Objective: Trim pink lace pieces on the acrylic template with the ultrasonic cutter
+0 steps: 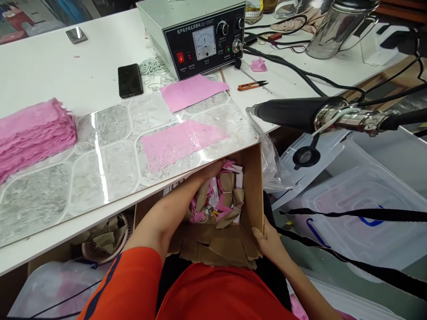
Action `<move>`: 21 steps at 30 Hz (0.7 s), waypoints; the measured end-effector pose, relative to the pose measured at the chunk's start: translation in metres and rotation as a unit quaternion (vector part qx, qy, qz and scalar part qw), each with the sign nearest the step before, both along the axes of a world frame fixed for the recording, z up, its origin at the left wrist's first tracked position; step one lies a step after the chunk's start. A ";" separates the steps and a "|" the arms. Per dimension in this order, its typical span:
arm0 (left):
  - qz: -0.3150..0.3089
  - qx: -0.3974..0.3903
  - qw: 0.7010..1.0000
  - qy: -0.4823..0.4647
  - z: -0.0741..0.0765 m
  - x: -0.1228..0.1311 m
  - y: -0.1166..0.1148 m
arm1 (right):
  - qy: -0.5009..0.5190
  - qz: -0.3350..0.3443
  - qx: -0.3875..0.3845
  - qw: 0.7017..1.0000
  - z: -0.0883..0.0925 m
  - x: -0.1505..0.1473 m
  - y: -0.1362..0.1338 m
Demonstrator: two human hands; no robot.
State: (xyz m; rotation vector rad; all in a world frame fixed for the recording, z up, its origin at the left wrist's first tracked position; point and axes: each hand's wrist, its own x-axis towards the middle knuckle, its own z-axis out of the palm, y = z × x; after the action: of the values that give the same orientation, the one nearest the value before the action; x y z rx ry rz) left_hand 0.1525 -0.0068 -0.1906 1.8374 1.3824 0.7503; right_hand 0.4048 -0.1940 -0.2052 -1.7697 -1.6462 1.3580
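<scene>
A cardboard box (251,195) sits on my lap, partly under the table edge. Inside lie several bundles (227,183) of brown and pink material, some tied with bands. My right hand (268,238) grips the box's right wall, with the thumb on the inner side. My left arm reaches into the box, and my left hand (213,170) is at its far end beside the bundles. The table edge and shadow hide those fingers, so whether they hold anything does not show. The front flap (213,249) is torn and bent down.
On the table stand an ultrasonic welder unit (203,42), its black handpiece (287,111), orange snips (251,86), a phone (130,81), a pink cloth stack (36,131) and a clear patterned mat (106,164). Plastic bins (363,209) fill the right side; cables cross there.
</scene>
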 end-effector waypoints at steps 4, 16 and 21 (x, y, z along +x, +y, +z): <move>-0.084 0.093 0.990 0.065 0.010 -0.006 -0.032 | -0.005 0.004 -0.001 1.000 0.000 -0.001 0.002; -0.070 0.223 0.955 0.185 -0.038 -0.001 -0.226 | -0.050 0.006 0.029 0.998 -0.010 -0.003 0.014; -0.079 0.211 0.959 0.174 -0.041 -0.007 -0.220 | -0.066 -0.023 0.112 0.991 0.016 -0.007 0.009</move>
State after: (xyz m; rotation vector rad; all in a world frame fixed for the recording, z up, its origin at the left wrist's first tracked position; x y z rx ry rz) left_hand 0.1456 -0.2267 -0.2313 2.4808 1.3357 0.6999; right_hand 0.3976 -0.1845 -0.1889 -1.7853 -1.7382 1.0105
